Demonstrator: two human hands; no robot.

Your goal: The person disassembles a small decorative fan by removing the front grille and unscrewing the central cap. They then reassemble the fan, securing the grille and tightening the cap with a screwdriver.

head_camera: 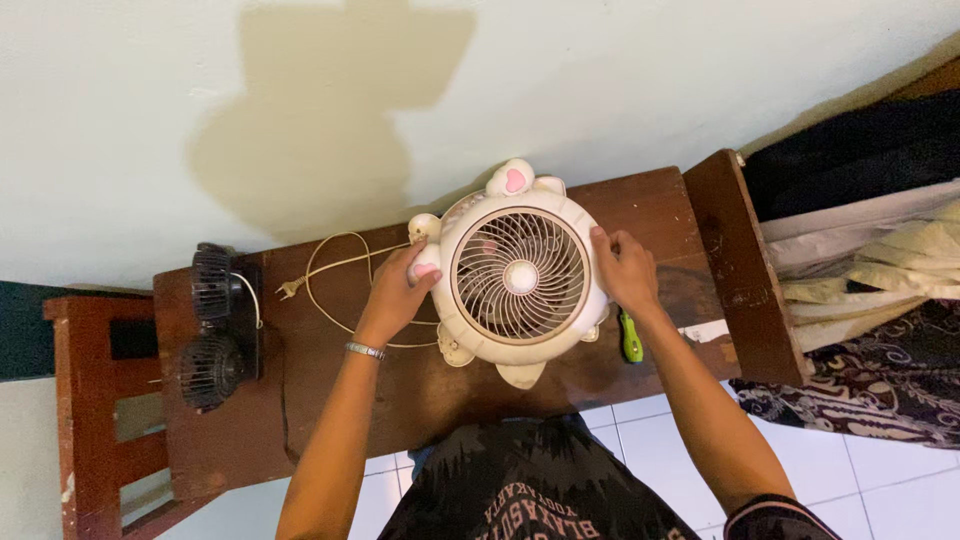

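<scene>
1. The left hand (395,290) has its fingers (424,268) curled against the left rim of one cream, animal-shaped fan (520,275), holding it.
2. The right hand (625,270) presses the fan's right rim, its fingers (603,240) bent around the edge and gripping it.
3. The fan lies face up between both hands on the dark wooden table (400,390), near the middle, with its round grille towards the camera and pink-hearted ears pointing at the wall.
4. One silver bracelet (365,350) circles the left wrist.
5. One green-handled screwdriver (631,338) lies just beside the right wrist, on the table.
6. One pale power cord (330,270) loops on the table to the left of the fan and ends in a plug.
7. One black twin-headed fan (212,325) sits at the table's left end, well apart from the hands.
</scene>
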